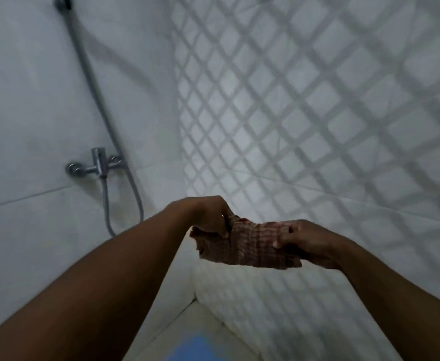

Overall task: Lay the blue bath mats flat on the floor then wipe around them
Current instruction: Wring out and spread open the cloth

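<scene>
I hold a reddish-brown checked cloth up in the air with both hands, in front of the wall corner. My left hand grips its left end and my right hand grips its right end, so the cloth is bunched and stretched between them. Far below, at the bottom edge of the view, a patch of a blue bath mat shows on the floor, blurred and mostly cut off by the frame.
A chrome shower mixer with a grey hose is mounted on the plain white wall at left. The right wall has a diamond-pattern tile. The two walls meet the floor near the corner.
</scene>
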Available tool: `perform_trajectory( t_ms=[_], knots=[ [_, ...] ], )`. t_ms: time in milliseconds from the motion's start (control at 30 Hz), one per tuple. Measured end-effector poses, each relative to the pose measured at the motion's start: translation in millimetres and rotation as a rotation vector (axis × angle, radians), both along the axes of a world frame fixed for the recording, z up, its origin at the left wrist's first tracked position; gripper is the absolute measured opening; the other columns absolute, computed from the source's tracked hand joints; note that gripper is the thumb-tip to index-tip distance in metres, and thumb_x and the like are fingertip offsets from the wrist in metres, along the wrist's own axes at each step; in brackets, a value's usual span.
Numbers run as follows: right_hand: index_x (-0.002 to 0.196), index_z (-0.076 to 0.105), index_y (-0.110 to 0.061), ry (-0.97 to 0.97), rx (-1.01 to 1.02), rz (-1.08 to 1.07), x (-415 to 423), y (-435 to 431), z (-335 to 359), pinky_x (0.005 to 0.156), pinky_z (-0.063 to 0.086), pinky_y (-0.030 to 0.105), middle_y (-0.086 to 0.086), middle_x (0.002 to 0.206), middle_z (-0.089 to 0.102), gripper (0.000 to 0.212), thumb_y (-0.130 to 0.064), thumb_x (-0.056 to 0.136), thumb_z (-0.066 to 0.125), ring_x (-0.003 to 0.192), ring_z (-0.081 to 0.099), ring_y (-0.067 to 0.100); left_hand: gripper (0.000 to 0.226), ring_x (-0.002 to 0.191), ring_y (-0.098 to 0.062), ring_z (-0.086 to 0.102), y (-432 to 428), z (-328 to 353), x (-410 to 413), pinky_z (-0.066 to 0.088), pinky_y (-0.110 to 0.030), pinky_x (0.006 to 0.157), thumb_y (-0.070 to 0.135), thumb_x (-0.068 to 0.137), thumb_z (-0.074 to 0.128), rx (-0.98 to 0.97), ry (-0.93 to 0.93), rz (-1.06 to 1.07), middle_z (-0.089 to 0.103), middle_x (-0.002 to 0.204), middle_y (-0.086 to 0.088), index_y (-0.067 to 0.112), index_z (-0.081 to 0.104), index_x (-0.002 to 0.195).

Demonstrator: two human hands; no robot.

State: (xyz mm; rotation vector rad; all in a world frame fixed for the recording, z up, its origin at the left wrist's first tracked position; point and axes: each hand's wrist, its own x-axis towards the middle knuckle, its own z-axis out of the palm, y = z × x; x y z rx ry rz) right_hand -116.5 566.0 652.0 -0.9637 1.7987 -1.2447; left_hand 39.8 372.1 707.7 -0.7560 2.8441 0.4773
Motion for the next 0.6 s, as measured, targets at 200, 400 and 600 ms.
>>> perform_trajectory(
  t_ms=[200, 400, 600],
  knots=[
    [0.08, 0.063, -0.006, 0.25, -0.023, -0.183, -51, 96, 75, 0.067, 0.048, 0.038, 0.016, 0.079, 0.06, 0.007, -0.003, 0.086, 0.064, 0.072, 0.058, 0.027, 0.035, 0.1, -0.02, 0.068, 58, 68, -86, 0.06, -0.041, 0.089, 0.013, 0.084, 0.074, 0.013, 0.188, -0.207, 0.067, 0.093, 0.008, 0.027, 0.074, 0.116],
    [0.11, 0.068, -0.007, 0.404, 0.074, -0.506, -51, 214, 118, 0.067, 0.051, 0.037, 0.024, 0.089, 0.069, 0.019, -0.009, 0.092, 0.063, 0.074, 0.062, 0.028, 0.031, 0.102, -0.023, 0.066, 143, 102, -167, 0.06, -0.038, 0.087, 0.017, 0.088, 0.076, 0.074, 0.252, -0.574, 0.066, 0.108, -0.001, 0.021, 0.073, 0.118],
    [0.089, 0.074, -0.015, 0.55, 0.342, -0.881, 29, 316, 146, 0.063, 0.055, 0.027, 0.007, 0.079, 0.071, 0.017, -0.006, 0.089, 0.059, 0.068, 0.066, 0.017, 0.024, 0.093, -0.021, 0.068, 244, 109, -183, 0.059, -0.037, 0.081, 0.02, 0.088, 0.076, 0.116, 0.297, -1.004, 0.071, 0.109, -0.005, 0.019, 0.073, 0.112]
  ],
)
